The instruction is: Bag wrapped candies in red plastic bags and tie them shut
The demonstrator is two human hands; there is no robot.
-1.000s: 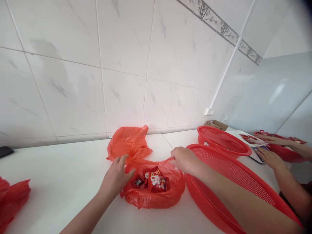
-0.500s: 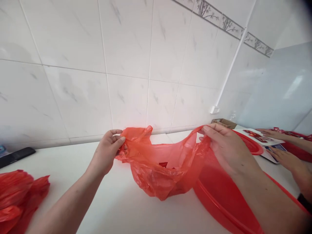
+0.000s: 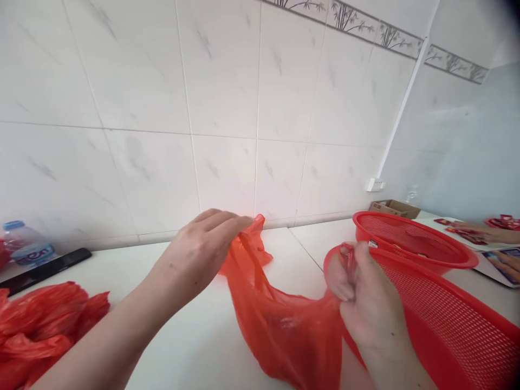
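Note:
A thin red plastic bag [image 3: 284, 325] hangs between my hands above the white table [image 3: 195, 336]. My left hand [image 3: 203, 249] is closed on one top corner, its fingertips bent over the film. Bunched film sits in the fist of my right hand [image 3: 361, 298], which grips the other side. The bag's lower part sags toward me, with a darker patch showing through it; what lies inside cannot be made out. Just right of the bag, partly behind my right hand, stands a large red mesh basket [image 3: 447, 309].
A second red basket [image 3: 414, 238] stands behind, near a cardboard box [image 3: 396, 207]. At left lie crumpled red bags [image 3: 44, 325], a black phone [image 3: 49, 268] and a water bottle [image 3: 26, 244]. Another person's hand [image 3: 479, 230] works at far right. The tiled wall [image 3: 227, 179] bounds the table.
The bag's mouth was spread wide and is now drawn narrower, hanging lower. My left hand has turned palm down and moved right; my right hand has closed into a fist. The view has shifted.

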